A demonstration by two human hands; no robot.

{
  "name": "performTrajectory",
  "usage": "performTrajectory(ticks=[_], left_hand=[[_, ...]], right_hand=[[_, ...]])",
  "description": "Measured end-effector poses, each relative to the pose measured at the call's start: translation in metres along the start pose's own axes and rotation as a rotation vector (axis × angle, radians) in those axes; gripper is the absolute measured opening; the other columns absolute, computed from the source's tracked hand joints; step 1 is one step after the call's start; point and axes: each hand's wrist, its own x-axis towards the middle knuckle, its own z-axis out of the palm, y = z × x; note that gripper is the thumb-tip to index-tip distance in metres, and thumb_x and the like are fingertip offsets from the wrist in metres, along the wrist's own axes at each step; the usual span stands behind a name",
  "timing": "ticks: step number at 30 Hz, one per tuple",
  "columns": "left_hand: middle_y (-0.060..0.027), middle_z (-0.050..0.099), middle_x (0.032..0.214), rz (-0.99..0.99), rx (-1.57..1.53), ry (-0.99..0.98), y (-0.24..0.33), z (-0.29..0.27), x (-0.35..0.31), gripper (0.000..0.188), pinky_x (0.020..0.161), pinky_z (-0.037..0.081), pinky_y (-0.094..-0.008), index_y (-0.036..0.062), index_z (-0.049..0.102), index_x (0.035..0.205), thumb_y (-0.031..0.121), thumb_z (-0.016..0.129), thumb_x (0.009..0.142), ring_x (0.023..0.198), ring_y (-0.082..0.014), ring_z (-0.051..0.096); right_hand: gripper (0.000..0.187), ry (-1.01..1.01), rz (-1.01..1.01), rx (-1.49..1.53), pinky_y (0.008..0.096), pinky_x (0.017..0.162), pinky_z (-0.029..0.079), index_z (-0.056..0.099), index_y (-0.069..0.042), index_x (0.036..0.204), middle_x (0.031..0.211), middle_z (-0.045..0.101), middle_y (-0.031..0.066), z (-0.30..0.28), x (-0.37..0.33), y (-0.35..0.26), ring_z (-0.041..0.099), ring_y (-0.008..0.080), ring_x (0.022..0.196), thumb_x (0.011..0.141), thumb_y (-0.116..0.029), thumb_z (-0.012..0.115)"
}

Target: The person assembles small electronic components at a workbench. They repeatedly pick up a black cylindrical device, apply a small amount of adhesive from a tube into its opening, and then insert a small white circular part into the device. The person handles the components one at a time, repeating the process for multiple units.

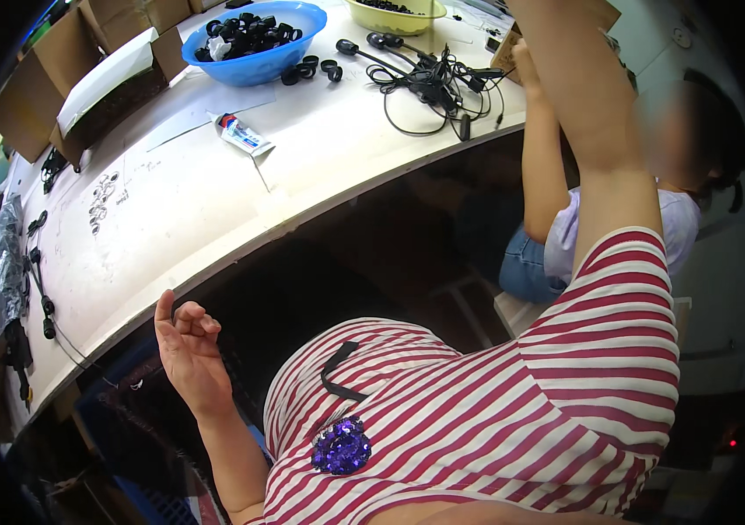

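Note:
My left hand (195,354) is raised just off the front edge of the worktable (193,241). Its index finger points up and the other fingers bend loosely, with nothing seen in them. My right arm stretches up past the picture's top edge, so that hand is out of sight. Near this arm, a tangle of black cables (442,83) with small rounded heads lies on the table. Farther left is a white, blue and red glue-like tube (243,134) with a thin nozzle. A blue basin (254,68) holds many black ring-shaped parts, and a few more black rings (311,68) lie beside it.
Opened cardboard boxes (35,101) stand at the far left. Below them are a clear plastic bag (6,262) and a black cable (40,280) along the left edge. A yellow basin (394,17) sits at the back. Another person (556,236) sits close on the right.

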Motion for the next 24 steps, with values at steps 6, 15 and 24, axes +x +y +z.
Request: performTrajectory(ticks=[6,15,24], left_hand=[[-0.0059,0.054,0.088,0.012,0.105,0.042,-0.005,-0.016,0.004,0.040,0.068,0.042,-0.0228,0.0004,0.038,0.123,0.028,0.041,0.095,0.077,-0.0101,0.050],[-0.0039,0.055,0.086,0.215,0.666,0.071,0.040,-0.074,0.063,0.025,0.067,0.038,-0.0187,-0.0010,0.050,0.112,0.009,0.049,0.089,0.072,-0.0069,0.047],[-0.0176,0.051,0.114,0.260,1.988,0.757,0.122,-0.234,0.190,0.046,0.092,0.035,-0.0445,0.0064,0.054,0.111,0.041,0.057,0.081,0.109,-0.0331,0.046]], right_hand=[[0.029,0.070,-0.144,-0.553,0.0269,0.053,0.037,0.059,-0.006,0.079,0.066,0.053,0.0026,-0.059,-0.014,0.167,0.046,0.0123,0.056,0.088,-0.032,0.048],[0.031,-0.210,0.209,-1.159,0.0356,0.085,0.042,0.058,-0.006,0.109,0.101,0.061,0.0173,-0.099,-0.141,0.232,0.057,0.0312,0.096,0.089,-0.025,0.043],[0.027,-0.287,-0.366,-1.118,0.0381,0.097,0.031,0.058,-0.009,0.111,0.119,0.050,0.0136,0.012,-0.174,0.168,0.044,0.0284,0.113,0.086,-0.019,0.053]])
